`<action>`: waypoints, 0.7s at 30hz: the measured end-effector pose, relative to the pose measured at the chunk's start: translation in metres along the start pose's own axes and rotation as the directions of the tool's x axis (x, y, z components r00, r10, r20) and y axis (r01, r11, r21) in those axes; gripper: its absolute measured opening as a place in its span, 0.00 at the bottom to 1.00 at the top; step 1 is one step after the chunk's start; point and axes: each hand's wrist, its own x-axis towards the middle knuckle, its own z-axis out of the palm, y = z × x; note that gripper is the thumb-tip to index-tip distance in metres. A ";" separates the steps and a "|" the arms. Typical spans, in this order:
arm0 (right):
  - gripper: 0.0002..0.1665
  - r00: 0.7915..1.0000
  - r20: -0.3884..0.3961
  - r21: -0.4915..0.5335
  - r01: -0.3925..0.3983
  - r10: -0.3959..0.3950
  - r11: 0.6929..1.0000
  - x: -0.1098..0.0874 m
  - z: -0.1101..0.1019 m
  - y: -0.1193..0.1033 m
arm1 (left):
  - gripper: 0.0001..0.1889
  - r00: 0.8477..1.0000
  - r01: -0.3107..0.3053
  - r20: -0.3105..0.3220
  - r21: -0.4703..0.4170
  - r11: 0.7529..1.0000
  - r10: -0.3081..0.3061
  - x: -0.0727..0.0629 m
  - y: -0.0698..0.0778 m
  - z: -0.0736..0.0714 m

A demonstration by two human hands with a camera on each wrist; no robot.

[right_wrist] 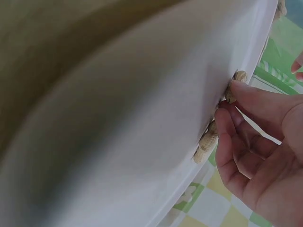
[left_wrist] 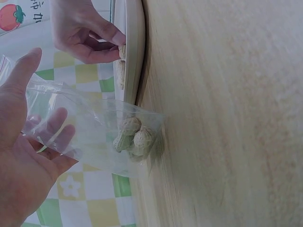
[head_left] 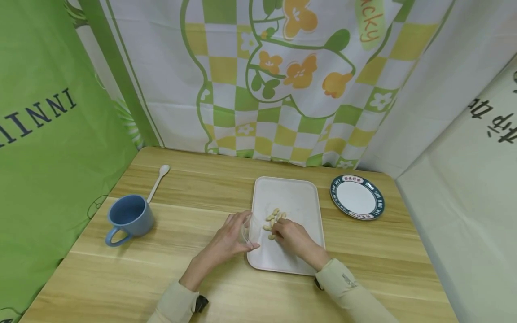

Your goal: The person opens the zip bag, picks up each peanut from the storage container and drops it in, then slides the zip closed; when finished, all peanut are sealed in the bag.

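Note:
My left hand [head_left: 226,237] holds a clear plastic bag [left_wrist: 99,127] by its mouth, fingers curved around it at the tray's left edge. Several unshelled peanuts [left_wrist: 143,140] sit in the bottom of the bag, which hangs beside the tray, close to the table. Over the pale tray [head_left: 288,190], my right hand [head_left: 296,240] pinches a peanut [right_wrist: 241,76] between thumb and finger. Further peanuts [head_left: 269,218] lie loose on the tray around those fingertips. One of them [right_wrist: 207,143] lies just below the curled fingers in the right wrist view.
A blue mug [head_left: 139,220] stands at the left of the wooden table [head_left: 194,188], with a white spoon [head_left: 158,183] lying behind it. At the right back lies a plate [head_left: 357,197] with a dark green patterned rim. Printed curtains [head_left: 258,121] enclose the table.

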 end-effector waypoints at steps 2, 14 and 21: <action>0.06 1.000 -0.007 -0.001 -0.002 0.002 1.000 0.000 0.000 -0.001 | 0.46 1.000 -0.007 -0.001 -0.006 1.000 0.007 0.000 0.000 0.000; 0.05 0.990 -0.067 0.025 -0.119 0.121 0.993 -0.003 -0.006 -0.005 | 0.46 1.000 -0.014 -0.011 0.013 1.000 0.014 0.000 -0.001 0.000; 0.06 0.989 -0.081 0.028 -0.125 0.127 0.992 -0.005 -0.011 -0.005 | 0.45 1.000 -0.006 -0.002 0.007 1.000 0.006 0.001 -0.001 0.000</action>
